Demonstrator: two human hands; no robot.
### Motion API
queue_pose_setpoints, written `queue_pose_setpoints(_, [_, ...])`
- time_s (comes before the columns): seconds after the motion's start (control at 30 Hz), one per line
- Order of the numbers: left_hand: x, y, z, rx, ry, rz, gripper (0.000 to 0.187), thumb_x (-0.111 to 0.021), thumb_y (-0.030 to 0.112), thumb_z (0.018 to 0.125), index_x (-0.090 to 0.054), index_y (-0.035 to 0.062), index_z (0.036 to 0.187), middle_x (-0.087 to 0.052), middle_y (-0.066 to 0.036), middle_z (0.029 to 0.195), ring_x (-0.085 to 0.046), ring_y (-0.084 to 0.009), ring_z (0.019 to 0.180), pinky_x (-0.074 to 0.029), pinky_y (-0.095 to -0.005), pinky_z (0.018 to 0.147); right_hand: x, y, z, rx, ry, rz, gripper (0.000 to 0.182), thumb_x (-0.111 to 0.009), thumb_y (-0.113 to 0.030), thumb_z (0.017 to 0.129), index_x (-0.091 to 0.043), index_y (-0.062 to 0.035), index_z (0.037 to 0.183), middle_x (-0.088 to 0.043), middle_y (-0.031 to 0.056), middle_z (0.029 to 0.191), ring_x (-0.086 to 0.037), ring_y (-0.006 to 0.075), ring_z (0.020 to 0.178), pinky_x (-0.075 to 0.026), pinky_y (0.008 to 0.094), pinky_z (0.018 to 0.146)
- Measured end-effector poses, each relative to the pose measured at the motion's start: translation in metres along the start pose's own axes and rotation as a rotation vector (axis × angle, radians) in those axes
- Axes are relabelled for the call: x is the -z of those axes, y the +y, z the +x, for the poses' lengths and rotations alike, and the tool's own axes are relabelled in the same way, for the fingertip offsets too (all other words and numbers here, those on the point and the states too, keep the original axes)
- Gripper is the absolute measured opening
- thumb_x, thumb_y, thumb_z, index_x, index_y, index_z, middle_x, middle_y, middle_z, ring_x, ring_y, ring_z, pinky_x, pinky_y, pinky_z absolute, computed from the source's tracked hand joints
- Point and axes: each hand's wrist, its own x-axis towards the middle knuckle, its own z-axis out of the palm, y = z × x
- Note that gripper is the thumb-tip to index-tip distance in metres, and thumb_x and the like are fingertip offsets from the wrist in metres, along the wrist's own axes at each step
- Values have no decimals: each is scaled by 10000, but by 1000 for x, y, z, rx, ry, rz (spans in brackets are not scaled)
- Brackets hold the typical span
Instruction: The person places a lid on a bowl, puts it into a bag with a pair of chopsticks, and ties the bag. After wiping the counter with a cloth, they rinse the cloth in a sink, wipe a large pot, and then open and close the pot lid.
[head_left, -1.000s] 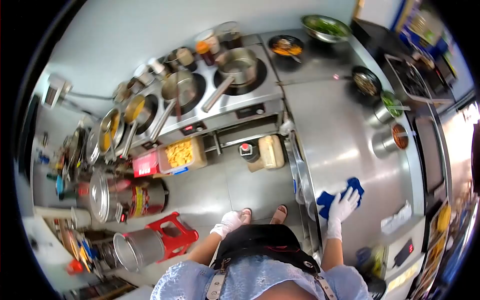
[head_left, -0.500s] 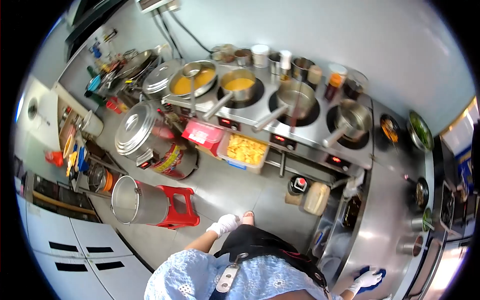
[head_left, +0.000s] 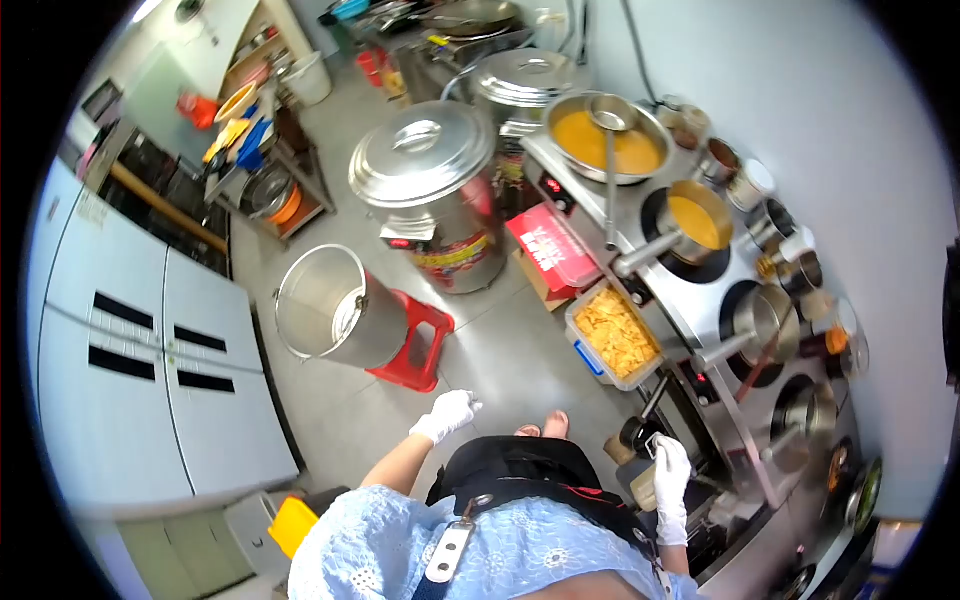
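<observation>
My left hand [head_left: 447, 415], in a white glove, is held over the floor in front of my apron. Its fingers are curled together and nothing shows in them. To the right, my right hand [head_left: 672, 478], gloved in white too, hangs beside the stove's lower shelf, fingers slightly apart and no object visible in it. Below its fingertips are a dark-topped bottle [head_left: 636, 434] and a pale container [head_left: 640, 482]; contact with them cannot be made out. A clear tub of yellow pieces [head_left: 615, 335] is above that hand in view.
A metal bucket [head_left: 335, 310] sits on a red stool [head_left: 420, 345] ahead on the left. Beyond stands a large lidded pot [head_left: 425, 160]. The stove [head_left: 690, 300] with several pans runs along the right. White cabinets [head_left: 130, 370] line the left.
The view has turned left, showing more of the cabinets and floor. My right hand has left the blue cloth on the steel counter and is now beside the stove shelf.
</observation>
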Motion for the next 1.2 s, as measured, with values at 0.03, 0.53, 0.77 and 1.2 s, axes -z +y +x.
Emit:
queue_pose_setpoints(0.03, [-1,-9,-7,31,2,-21,379,-537,341,875,-642,23,1052,-648,-179,1038,-599,-335,999,-466,-392,881,-12,-8,20,120,-69,-21,154,-576,-80,845,-654,-4,953,-654,143,963,-617,292,922,-470,378,871])
queue_pose_setpoints(0.53, [-31,-104,-69,520,279,-521,395,-576,335,872,-635,18,1100,-640,-187,1081,-603,-309,1041,-461,-357,906,-250,-253,305,544,-723,365,223,-577,-156,869,-639,-15,1031,-651,137,1012,-620,253,955,-476,333,853])
queue_pose_setpoints(0.77, [-35,-181,-77,749,24,-592,408,-554,387,853,-660,68,1084,-646,-181,1063,-601,-324,1034,-454,-390,918,-427,-364,486,620,-534,206,243,-566,-194,833,-645,-17,979,-661,163,933,-627,301,898,-477,358,813])
queue_pose_setpoints(1.2, [-70,-226,-113,1203,767,-1349,226,-561,172,901,-629,-29,823,-647,-85,682,-576,-135,580,-471,-290,560,-607,-415,618,793,-671,-420,214,-559,-149,836,-643,-68,1016,-613,175,1082,-556,342,1053,-430,412,914])
